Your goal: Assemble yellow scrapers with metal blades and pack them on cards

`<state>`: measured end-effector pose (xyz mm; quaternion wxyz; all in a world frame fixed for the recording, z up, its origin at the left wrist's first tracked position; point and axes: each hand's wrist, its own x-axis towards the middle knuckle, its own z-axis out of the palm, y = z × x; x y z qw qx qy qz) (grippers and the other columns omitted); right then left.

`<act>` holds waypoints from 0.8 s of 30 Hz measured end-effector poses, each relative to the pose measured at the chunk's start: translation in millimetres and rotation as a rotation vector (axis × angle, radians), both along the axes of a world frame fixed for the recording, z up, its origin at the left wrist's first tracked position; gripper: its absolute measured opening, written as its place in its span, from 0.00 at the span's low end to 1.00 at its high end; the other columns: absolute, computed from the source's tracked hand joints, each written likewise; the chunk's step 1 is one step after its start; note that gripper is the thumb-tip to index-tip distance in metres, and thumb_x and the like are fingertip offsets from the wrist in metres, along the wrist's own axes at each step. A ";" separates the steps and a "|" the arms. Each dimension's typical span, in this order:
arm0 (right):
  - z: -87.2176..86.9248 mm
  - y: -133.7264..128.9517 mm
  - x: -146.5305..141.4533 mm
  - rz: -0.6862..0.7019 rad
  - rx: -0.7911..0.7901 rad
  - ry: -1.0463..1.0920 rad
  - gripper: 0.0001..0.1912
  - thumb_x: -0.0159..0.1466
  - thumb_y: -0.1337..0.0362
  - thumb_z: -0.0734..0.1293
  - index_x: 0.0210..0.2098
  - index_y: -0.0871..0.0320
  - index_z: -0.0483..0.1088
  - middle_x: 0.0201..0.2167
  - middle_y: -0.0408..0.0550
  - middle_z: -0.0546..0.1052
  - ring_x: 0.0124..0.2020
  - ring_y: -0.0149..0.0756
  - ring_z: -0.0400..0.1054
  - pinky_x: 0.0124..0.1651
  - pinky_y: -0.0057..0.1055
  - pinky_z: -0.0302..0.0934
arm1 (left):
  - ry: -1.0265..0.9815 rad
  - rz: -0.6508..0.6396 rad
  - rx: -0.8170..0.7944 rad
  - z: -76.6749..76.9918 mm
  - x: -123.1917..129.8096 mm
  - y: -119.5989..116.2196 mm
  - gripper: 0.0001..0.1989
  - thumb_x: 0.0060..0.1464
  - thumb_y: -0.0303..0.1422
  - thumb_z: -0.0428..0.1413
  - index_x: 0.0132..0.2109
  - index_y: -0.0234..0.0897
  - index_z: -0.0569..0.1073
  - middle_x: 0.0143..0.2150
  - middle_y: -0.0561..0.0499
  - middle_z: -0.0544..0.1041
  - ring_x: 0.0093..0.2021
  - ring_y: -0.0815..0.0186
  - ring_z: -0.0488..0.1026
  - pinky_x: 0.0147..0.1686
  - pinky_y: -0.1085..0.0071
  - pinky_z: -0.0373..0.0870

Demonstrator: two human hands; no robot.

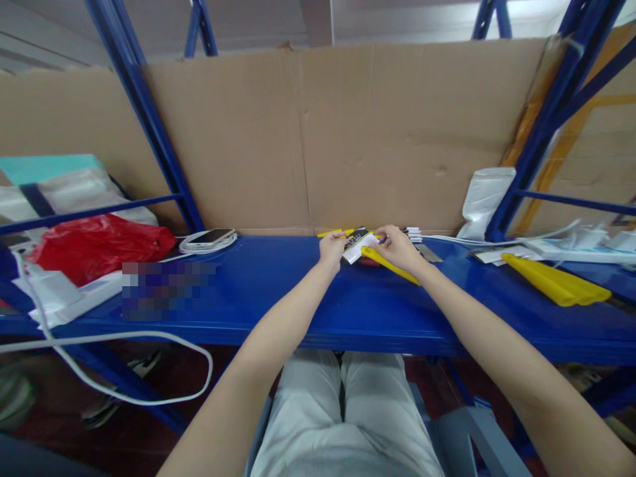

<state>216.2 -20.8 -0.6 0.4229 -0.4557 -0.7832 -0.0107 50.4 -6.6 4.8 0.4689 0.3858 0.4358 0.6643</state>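
Near the back of the blue table, my left hand [333, 250] grips the left edge of a black-and-white printed card [358, 244]. My right hand [396, 248] is closed at the card's right side, with a long yellow strip [392, 264] under its fingers that slants down to the right. Whether the strip is joined to the card cannot be made out. Behind my hands lie more yellow pieces [332, 233] and a small stack of white pieces [413, 234]. A small red item shows partly beneath the yellow strip.
Yellow folded sheets [556, 279] lie on the right of the blue table [278, 318]. At the left are a red plastic bag [102, 245], a power strip [94, 297] and a phone [214, 237] on a coiled cable. Cardboard [348, 132] stands behind the table.
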 end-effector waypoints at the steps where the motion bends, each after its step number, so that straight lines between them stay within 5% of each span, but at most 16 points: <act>1: 0.3 -1.9 -0.6 0.031 -0.034 -0.040 0.15 0.56 0.59 0.66 0.41 0.60 0.66 0.34 0.50 0.73 0.29 0.34 0.67 0.35 0.33 0.62 | -0.008 0.006 0.000 0.3 -0.5 -0.2 0.11 0.37 0.14 0.57 0.24 0.34 0.69 0.25 0.53 0.74 0.30 0.66 0.75 0.39 0.65 0.73; 5: -1.5 -7.1 -4.9 0.120 -0.112 -0.172 0.20 0.55 0.59 0.67 0.45 0.57 0.63 0.34 0.47 0.74 0.28 0.33 0.67 0.33 0.29 0.60 | -0.028 0.036 0.004 1.5 -1.3 -1.2 0.11 0.38 0.14 0.56 0.24 0.34 0.68 0.23 0.54 0.73 0.28 0.68 0.74 0.37 0.67 0.72; 12: -1.9 -14.4 -18.3 0.102 -0.061 -0.363 0.06 0.59 0.68 0.61 0.38 0.57 0.66 0.38 0.50 0.76 0.38 0.37 0.70 0.42 0.32 0.61 | -0.038 0.056 0.007 3.8 -3.0 -2.2 0.10 0.40 0.14 0.54 0.25 0.33 0.69 0.22 0.56 0.72 0.23 0.73 0.71 0.33 0.71 0.72; 18: 0.9 -20.1 -22.9 0.114 -0.122 -0.411 0.14 0.62 0.70 0.59 0.45 0.55 0.70 0.47 0.51 0.76 0.49 0.38 0.70 0.52 0.36 0.61 | -0.029 0.032 -0.032 5.5 -3.6 -2.3 0.08 0.45 0.17 0.54 0.29 0.33 0.71 0.25 0.54 0.73 0.26 0.71 0.72 0.32 0.73 0.72; 24: 4.7 -17.2 -16.0 -0.049 -0.071 -0.343 0.20 0.62 0.71 0.58 0.52 0.60 0.70 0.51 0.55 0.73 0.52 0.42 0.68 0.56 0.39 0.60 | -0.071 -0.023 -0.082 8.3 -4.7 -4.3 0.10 0.54 0.29 0.56 0.44 0.36 0.68 0.37 0.48 0.76 0.30 0.70 0.74 0.26 0.77 0.70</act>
